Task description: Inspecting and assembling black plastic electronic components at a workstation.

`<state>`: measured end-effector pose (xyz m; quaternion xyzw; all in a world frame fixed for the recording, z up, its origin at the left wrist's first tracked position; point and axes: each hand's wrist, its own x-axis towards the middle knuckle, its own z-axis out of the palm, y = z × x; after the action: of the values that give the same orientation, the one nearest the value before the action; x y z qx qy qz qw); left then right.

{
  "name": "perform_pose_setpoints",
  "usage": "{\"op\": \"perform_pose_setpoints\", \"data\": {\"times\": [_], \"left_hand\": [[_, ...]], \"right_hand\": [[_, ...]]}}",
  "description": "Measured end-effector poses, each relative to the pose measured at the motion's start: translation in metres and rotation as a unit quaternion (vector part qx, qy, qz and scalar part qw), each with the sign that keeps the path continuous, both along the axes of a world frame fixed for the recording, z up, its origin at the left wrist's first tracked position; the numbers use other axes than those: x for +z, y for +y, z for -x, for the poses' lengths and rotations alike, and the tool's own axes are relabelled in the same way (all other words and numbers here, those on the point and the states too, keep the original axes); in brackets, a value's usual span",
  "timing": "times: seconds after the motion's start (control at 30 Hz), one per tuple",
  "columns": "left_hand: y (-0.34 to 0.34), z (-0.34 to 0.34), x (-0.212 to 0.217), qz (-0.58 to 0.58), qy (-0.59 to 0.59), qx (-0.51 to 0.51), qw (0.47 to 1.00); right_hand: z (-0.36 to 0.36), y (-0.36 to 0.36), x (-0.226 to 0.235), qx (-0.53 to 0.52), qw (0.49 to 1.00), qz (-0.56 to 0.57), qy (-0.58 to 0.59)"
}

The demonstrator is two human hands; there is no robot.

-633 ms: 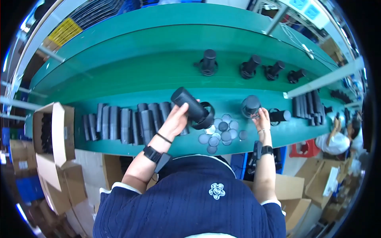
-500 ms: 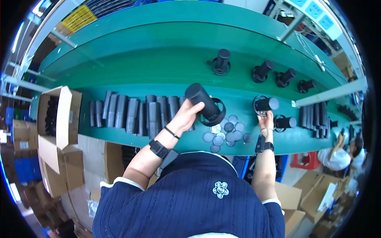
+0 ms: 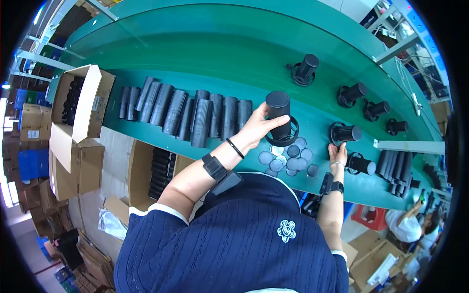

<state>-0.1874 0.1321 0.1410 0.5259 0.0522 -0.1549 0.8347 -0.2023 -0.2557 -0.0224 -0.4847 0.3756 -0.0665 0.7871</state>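
My left hand (image 3: 258,129) is closed around a black cylinder (image 3: 279,116), thumb across its near side. The cylinder stands almost upright, and a round black ring base (image 3: 294,133) shows at its lower end. Farther right, my right hand (image 3: 338,153) has its fingers at the near edge of a second black cylinder on a ring base (image 3: 348,133); the fingertips are partly hidden by the ring. Just below the left hand's cylinder, several thin round grey discs (image 3: 293,163) lie loosely heaped on the green table. Another ring-based cylinder (image 3: 361,165) lies beside my right wrist.
Several black ribbed tubes (image 3: 201,124) lie in a row on the green table (image 3: 234,161) at left. More ring-based cylinders (image 3: 305,71) stand along the back. An open carton (image 3: 93,105) is far left; a metal post (image 3: 410,146) and more tubes (image 3: 395,168) are right.
The whole view has turned and shifted. My left hand has brought its cylinder rightward, nearer the discs, and more upright. My right hand stays at the second cylinder's ring.
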Motion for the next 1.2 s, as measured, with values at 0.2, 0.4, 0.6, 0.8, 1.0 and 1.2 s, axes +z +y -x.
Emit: {"op": "perform_pose_setpoints", "data": {"times": [0.2,0.4,0.6,0.8,1.0,1.2], "left_hand": [[-0.004,-0.007,-0.006,-0.010,0.009,-0.008,1.000],[0.016,-0.010,-0.009,0.265,-0.016,-0.068,0.962],[0.005,-0.019,-0.018,0.301,-0.089,-0.125,0.941],[0.021,-0.016,-0.019,0.248,-0.084,-0.132,0.956],[0.013,-0.018,-0.009,0.137,-0.080,-0.132,0.978],[-0.008,-0.021,-0.002,0.043,-0.048,-0.067,0.996]], "right_hand": [[0.007,0.006,0.015,-0.006,0.988,0.131,0.077],[0.035,0.080,0.093,0.202,0.889,0.407,-0.055],[0.026,0.174,0.143,0.430,0.884,-0.043,-0.178],[0.021,0.182,0.129,0.421,0.880,-0.023,-0.217],[0.023,0.178,0.101,0.362,0.853,-0.368,-0.076],[0.023,0.181,0.084,0.359,0.762,-0.534,-0.068]]}}
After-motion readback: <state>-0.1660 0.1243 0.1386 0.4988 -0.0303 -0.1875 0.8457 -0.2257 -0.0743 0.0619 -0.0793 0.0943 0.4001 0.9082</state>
